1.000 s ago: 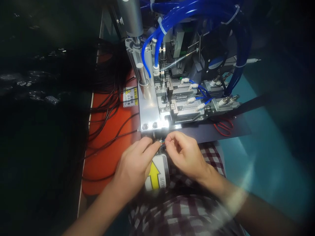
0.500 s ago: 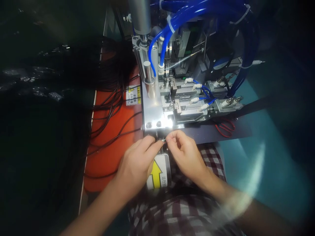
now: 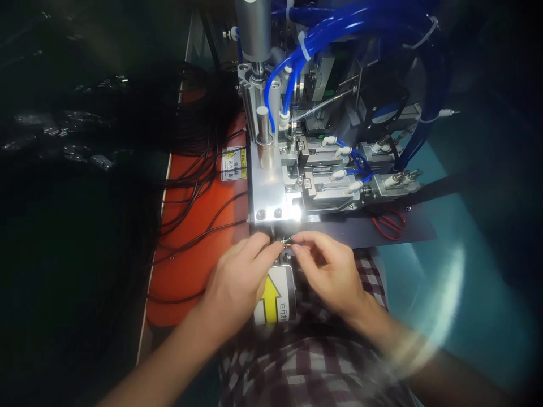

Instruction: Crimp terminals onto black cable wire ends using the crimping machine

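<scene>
My left hand (image 3: 240,277) and my right hand (image 3: 328,268) meet fingertip to fingertip just below the machine's metal plate (image 3: 267,195). Both hands pinch the thin coloured wires at a cable end (image 3: 285,244), which shows as a tiny red and bright speck between the fingers. A white label with a yellow arrow (image 3: 275,294) lies right under the hands. How the wires are arranged is too small to make out.
A pneumatic machine with blue air hoses (image 3: 331,34) and a steel cylinder (image 3: 254,28) rises behind. Several black cables (image 3: 195,186) cross an orange mat (image 3: 186,265) on the left. Red-handled scissors (image 3: 389,221) lie on the right. A checked cloth (image 3: 305,350) covers my lap.
Both hands stay pinched on the wire ends; the fingertips have shifted only slightly. The view has drifted a little, moving the machine rightward in the picture.
</scene>
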{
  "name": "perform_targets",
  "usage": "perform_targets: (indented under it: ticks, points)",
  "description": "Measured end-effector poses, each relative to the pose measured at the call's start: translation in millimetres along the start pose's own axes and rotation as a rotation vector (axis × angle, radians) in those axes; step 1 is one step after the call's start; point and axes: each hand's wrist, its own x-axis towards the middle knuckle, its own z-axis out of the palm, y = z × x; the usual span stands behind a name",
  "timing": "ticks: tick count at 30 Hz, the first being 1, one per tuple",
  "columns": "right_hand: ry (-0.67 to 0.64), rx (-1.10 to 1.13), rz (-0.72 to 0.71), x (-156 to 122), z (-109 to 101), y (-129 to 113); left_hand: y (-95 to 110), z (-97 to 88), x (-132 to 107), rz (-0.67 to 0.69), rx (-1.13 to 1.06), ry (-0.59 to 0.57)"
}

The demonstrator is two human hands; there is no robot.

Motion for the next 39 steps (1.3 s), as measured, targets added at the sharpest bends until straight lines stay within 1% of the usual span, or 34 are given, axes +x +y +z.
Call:
perform_targets:
  ticks: [5, 9, 11, 17, 22, 24, 27, 29, 35, 39]
  points:
    - [0.028, 0.008, -0.019, -1.6, 2.5, -1.7, -0.1, -0.3, 0.1, 0.003, 0.008, 0.007]
    - [0.042, 0.027, 0.009, -0.6, 3.5, -2.5, -0.4, 0.5, -0.5, 0.008, 0.014, 0.017]
    - [0.026, 0.072, 0.053, 0.9, 3.6, -3.2, -0.3, 0.9, -0.8, 0.012, 0.022, 0.021]
    - [-0.100, 0.311, 0.232, 3.3, 3.0, -5.6, 0.1, 0.8, -1.6, 0.015, 0.025, 0.035]
    - [-0.139, 0.429, 0.299, 1.6, 0.4, -6.2, 0.5, 0.6, -1.2, -0.017, -0.042, 0.037]
    - [-0.124, 0.459, 0.329, 0.9, -0.2, -6.2, 0.5, 0.7, -1.2, -0.033, -0.066, 0.028]
    - [-0.032, 0.397, 0.311, -0.9, -0.3, -5.3, 0.5, 0.5, -1.4, -0.040, -0.074, 0.011]
    - [-0.002, 0.330, 0.279, -2.4, 0.2, -3.9, 0.5, 0.1, -1.3, -0.041, -0.074, 0.003]
    - [-0.014, 0.253, 0.225, -1.8, 4.5, -0.7, 0.9, 0.6, -1.0, -0.054, -0.084, 0.002]
    - [-0.029, 0.182, 0.140, 2.6, 5.0, -3.2, 1.0, 0.5, -1.1, -0.055, -0.085, 0.002]
